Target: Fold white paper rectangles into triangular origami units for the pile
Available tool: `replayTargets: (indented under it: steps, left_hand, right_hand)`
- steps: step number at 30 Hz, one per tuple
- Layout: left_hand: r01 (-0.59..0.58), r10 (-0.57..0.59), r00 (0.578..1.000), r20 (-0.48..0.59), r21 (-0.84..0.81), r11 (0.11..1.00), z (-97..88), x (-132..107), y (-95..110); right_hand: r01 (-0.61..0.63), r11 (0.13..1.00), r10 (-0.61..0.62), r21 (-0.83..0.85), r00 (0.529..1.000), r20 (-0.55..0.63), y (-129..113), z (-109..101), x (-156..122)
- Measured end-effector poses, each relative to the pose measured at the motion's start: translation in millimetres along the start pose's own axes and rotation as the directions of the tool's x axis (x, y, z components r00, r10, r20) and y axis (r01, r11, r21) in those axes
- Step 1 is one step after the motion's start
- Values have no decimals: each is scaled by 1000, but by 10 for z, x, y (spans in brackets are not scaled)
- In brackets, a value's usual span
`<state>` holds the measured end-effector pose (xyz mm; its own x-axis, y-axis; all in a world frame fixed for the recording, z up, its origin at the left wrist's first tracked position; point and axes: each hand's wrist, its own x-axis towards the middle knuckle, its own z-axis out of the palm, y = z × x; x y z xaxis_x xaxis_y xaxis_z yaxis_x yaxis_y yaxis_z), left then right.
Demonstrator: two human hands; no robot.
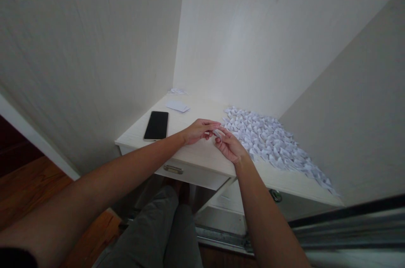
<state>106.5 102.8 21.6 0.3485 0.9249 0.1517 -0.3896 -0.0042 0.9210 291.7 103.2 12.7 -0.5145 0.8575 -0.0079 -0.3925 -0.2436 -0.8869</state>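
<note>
My left hand [200, 130] and my right hand [230, 144] meet above the front of the white tabletop [193, 152]. Between their fingertips is a small folded piece of white paper [217, 134], partly covered by the fingers. Both hands are closed on it in a pinch. Just right of my right hand spreads a large heap of folded white paper pieces [268, 135]. A short stack of flat white paper slips [177, 106] lies behind my left hand, towards the back left.
A dark-screened phone [156, 125] lies on the left of the tabletop. More white paper bits [177, 90] sit in the back corner. Walls enclose the table at the left, back and right. Below the front edge is a drawer with a metal handle [173, 169].
</note>
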Motion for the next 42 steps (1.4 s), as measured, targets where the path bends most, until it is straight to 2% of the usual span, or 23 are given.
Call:
replayTargets:
  steps: [3,9,12,17,19,24,31,37,42]
  left_hand:
    - [-7,6,1000,11,28,1000,17,-16,16]
    - [-75,54,990,130,162,984,53,-36,57]
    - [-80,69,994,88,129,988,57,-11,43]
    - [-63,60,996,-69,-47,997,19,29,7]
    - [-55,48,995,-84,-86,995,-3,34,5]
    - [-20,18,1000,-19,-104,994,-36,35,2]
    - [91,-78,992,96,-132,987,-73,13,29]
    - [183,-160,975,156,-150,972,-134,13,58]
    - [202,-175,968,177,-143,969,-170,19,26]
  right_hand:
    - [2,1000,-2,-10,1000,19,4,3,4]
    - [41,999,-41,-9,999,25,-3,-9,36]
    - [56,998,-56,7,998,-11,-21,-32,38]
    - [97,995,-94,29,990,-106,-63,-100,1]
    - [129,991,-125,28,985,-115,-71,-129,-11]
    - [168,986,-167,-2,975,-146,-59,-159,-5]
    - [142,989,-134,39,976,-170,-54,-107,-7]
    - [144,986,-126,89,976,-175,-62,-113,10]
    - [145,984,-126,100,977,-173,-70,-96,9]
